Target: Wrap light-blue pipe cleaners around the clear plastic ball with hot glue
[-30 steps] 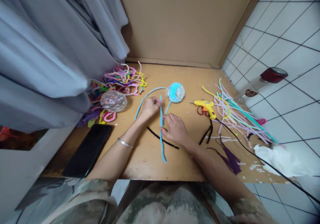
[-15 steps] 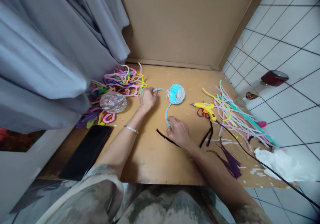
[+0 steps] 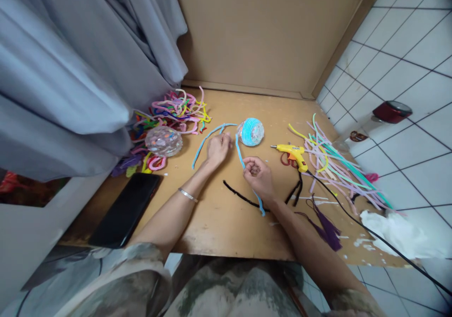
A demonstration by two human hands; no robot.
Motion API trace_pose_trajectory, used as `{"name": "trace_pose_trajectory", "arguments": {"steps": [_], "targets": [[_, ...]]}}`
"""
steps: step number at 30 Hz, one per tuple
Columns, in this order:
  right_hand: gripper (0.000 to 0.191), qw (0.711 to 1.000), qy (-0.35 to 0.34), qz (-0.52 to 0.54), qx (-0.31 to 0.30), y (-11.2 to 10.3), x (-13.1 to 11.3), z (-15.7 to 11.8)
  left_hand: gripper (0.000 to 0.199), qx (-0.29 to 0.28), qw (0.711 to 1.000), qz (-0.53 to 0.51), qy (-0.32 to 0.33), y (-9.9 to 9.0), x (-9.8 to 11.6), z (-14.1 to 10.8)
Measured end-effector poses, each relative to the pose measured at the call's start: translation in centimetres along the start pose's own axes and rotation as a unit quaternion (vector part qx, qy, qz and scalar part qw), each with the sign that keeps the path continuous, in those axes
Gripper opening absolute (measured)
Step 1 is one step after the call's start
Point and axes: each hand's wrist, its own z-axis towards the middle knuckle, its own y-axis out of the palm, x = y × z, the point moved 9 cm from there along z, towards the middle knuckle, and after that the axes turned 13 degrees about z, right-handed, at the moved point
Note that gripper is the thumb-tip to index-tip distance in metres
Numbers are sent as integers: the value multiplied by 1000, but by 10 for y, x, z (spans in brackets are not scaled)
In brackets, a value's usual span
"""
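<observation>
A clear, speckled ball point(image 3: 257, 133) lies on the table with rows of light blue pipe cleaner point(image 3: 250, 131) wound around it. One blue pipe cleaner strand point(image 3: 239, 150) runs down from the ball into my right hand point(image 3: 259, 174), whose curled fingers grip it; its tail comes out below the palm. A second blue strand point(image 3: 203, 142) arcs leftward from the ball and rests on the table. My left hand point(image 3: 219, 148) is just left of the ball, between the two strands, fingers curled together; whatever they hold, if anything, is hidden.
To the left are tangled colourful pipe cleaners point(image 3: 180, 112), another clear ball point(image 3: 164, 141) and a black phone point(image 3: 125, 209). At right lie a yellow glue gun point(image 3: 291, 154) with cord, straight pipe cleaners point(image 3: 339, 166), a purple tassel point(image 3: 326, 230), white tissue point(image 3: 384, 232) and a red-lidded jar point(image 3: 391, 111).
My left hand has let go of the left blue strand and moved right, toward the ball. My right hand has shifted slightly right, and the strand's tail now shows below it.
</observation>
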Motion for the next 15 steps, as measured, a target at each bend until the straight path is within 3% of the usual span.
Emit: {"name": "trace_pose_trajectory", "arguments": {"steps": [3,7,12,15], "targets": [[25,1000,2,2,2,-2,4,1,31,35,994,100,-28,-11,-9,4],[27,1000,-3,-5,-13,1,5,0,36,16,976,202,-77,-9,-25,10],[26,999,-5,-17,-30,11,1,-3,29,-14,974,189,-128,3,-41,15],[26,998,-15,-38,-38,21,-4,-4,29,-3,976,173,-130,-5,-41,18]]}}
